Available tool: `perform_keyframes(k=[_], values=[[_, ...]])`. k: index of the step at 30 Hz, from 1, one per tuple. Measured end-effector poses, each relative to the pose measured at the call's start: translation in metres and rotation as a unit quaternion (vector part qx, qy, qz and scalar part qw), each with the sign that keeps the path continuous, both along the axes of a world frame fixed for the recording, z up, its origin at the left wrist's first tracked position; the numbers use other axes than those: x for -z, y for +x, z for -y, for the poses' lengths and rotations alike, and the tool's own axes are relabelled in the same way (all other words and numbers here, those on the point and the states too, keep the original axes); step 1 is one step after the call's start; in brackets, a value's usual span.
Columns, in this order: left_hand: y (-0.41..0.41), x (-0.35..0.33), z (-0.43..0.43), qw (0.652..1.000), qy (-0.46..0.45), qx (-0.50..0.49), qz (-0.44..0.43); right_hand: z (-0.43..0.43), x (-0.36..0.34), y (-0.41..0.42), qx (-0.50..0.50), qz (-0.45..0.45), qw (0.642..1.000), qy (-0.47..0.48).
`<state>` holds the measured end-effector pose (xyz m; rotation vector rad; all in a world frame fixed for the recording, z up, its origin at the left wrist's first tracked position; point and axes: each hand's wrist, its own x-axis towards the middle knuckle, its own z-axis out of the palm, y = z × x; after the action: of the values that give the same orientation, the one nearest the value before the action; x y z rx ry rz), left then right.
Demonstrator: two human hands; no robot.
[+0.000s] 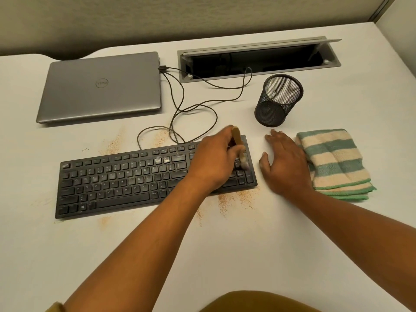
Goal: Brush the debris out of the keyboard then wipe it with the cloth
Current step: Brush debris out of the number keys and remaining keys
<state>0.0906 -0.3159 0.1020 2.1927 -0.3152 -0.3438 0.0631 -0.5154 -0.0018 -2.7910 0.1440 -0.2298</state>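
The black keyboard point(126, 176) lies across the middle of the white table point(225, 255), its right end partly hidden under the left hand point(213, 161), whose fingers are curled round a tan-handled brush point(236, 140); the bristle tip is blurred over the rightmost keys. Orange-brown debris point(225, 202) dusts the table near and far of the keyboard. The right hand point(286, 163) rests flat, fingers relaxed and spread, holding nothing, just right of the keyboard; its outer edge covers the left edge of the folded striped cloth point(337, 163), and whether they touch is unclear
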Motion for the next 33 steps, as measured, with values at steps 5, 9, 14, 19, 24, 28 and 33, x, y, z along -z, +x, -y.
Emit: perform_keyframes(k=[5,9,14,19,24,28,33], values=[[0.0,-0.003,0.0,0.983,0.014,0.183,-0.024,0.0,0.0,0.0,0.005,0.002,1.0,0.005],[0.006,-0.005,-0.001,0.982,0.022,0.188,0.008,0.001,0.0,0.0,0.001,-0.001,1.0,0.003],[0.003,-0.007,-0.006,0.984,0.005,0.179,-0.013,0.0,0.001,0.0,0.003,0.0,1.0,0.005],[-0.004,0.003,-0.023,0.994,0.016,0.105,-0.039,0.001,0.001,0.0,0.001,0.0,1.0,0.001],[-0.012,0.008,-0.026,1.0,-0.024,0.005,0.004,0.0,0.0,0.0,0.001,0.003,1.0,0.004],[-0.011,0.008,-0.028,0.993,0.047,0.104,0.028,0.001,0.0,0.0,0.001,-0.002,1.0,-0.002],[0.002,0.0,-0.03,0.994,0.018,0.103,0.011,0.0,0.0,0.0,-0.001,-0.003,1.0,-0.005]])
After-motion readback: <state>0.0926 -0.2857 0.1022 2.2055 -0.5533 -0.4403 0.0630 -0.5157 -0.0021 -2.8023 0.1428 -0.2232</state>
